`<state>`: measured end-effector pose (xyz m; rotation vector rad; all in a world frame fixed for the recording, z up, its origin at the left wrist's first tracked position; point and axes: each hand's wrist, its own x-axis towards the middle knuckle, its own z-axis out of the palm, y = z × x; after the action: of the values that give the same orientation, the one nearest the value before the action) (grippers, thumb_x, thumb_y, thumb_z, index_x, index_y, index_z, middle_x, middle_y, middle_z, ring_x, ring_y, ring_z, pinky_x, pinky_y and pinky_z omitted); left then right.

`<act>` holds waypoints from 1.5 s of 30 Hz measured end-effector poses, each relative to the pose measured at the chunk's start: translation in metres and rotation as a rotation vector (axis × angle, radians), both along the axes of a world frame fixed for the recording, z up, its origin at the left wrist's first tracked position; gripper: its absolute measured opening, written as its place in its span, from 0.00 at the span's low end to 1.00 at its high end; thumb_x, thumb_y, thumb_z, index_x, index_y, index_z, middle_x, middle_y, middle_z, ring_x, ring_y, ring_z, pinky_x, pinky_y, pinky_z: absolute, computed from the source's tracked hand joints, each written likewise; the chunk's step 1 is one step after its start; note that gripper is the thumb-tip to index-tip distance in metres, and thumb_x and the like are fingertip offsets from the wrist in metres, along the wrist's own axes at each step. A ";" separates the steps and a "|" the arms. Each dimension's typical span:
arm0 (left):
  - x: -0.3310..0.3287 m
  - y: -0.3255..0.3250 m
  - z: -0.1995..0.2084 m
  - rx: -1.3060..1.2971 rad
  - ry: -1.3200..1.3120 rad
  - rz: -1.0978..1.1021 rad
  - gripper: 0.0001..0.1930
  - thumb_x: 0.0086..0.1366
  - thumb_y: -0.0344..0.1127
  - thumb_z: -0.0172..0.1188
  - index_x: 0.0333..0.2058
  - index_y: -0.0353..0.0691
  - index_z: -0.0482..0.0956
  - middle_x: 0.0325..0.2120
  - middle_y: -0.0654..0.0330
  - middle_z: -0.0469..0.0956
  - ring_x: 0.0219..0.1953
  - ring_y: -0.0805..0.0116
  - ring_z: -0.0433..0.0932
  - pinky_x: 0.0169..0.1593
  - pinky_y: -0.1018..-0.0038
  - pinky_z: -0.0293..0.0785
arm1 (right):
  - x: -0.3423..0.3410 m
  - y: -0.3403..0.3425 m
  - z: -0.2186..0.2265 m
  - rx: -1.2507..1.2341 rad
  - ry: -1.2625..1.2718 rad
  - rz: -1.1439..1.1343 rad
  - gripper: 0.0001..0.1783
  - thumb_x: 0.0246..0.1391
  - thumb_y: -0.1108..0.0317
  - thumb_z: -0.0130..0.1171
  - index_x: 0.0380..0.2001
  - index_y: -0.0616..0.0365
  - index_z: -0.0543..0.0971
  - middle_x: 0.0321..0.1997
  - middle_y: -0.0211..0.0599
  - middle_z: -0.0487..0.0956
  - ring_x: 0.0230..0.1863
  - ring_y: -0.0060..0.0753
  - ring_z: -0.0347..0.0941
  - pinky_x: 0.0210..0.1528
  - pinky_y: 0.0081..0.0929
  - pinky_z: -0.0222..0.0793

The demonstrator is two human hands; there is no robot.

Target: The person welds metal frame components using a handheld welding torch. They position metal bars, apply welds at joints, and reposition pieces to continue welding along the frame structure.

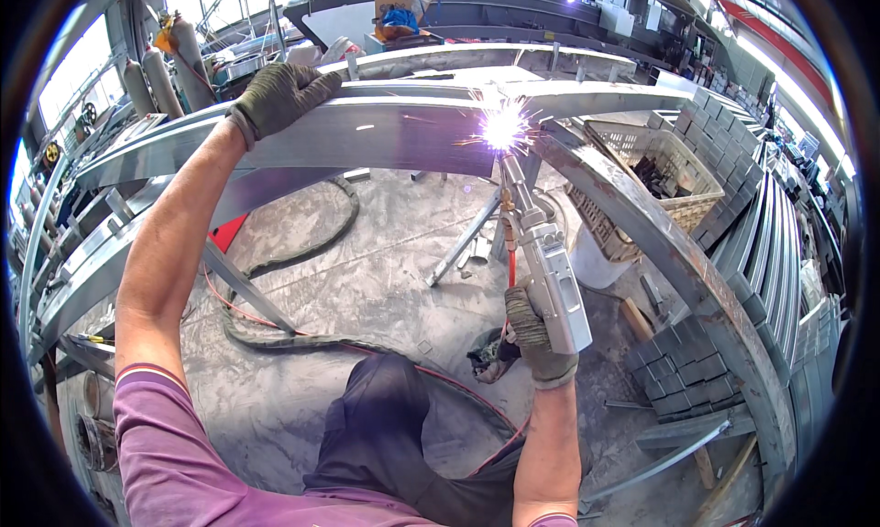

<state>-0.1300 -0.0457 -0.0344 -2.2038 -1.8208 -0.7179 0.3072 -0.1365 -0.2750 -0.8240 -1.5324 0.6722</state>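
Observation:
My left hand (pixel 282 101), in a dark green work glove, is closed over the top edge of a long grey metal beam (pixel 385 133). My right hand (pixel 539 339), gloved as well, grips the handle of a silver handheld welding gun (pixel 555 279), partly hiding it. The gun points away from me, its nozzle at the right end of the beam. A bright violet-white flare with flying sparks (pixel 505 126) hides the spot where the tip meets the metal. A rusty curved metal bar (pixel 678 234) runs from near the flare toward the lower right.
A cream plastic crate (pixel 706 183) with dark pieces stands at right, beside stacked grey metal tubes (pixel 683 367). A thick dark hose (pixel 284 342) and a thin red line (pixel 463 389) trail over the floor. Gas cylinders (pixel 188 55) stand at the back left.

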 end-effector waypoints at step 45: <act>-0.006 0.008 -0.003 0.016 0.000 0.006 0.23 0.79 0.54 0.61 0.43 0.37 0.92 0.24 0.57 0.85 0.28 0.74 0.79 0.37 0.66 0.77 | 0.005 -0.008 -0.011 -0.096 -0.004 0.038 0.04 0.59 0.75 0.73 0.36 0.58 0.86 0.28 0.31 0.84 0.29 0.29 0.83 0.33 0.30 0.78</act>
<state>-0.1363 -0.0377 -0.0373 -2.1876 -1.8144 -0.7292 0.3123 -0.1443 -0.2858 -0.8707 -1.5314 0.7773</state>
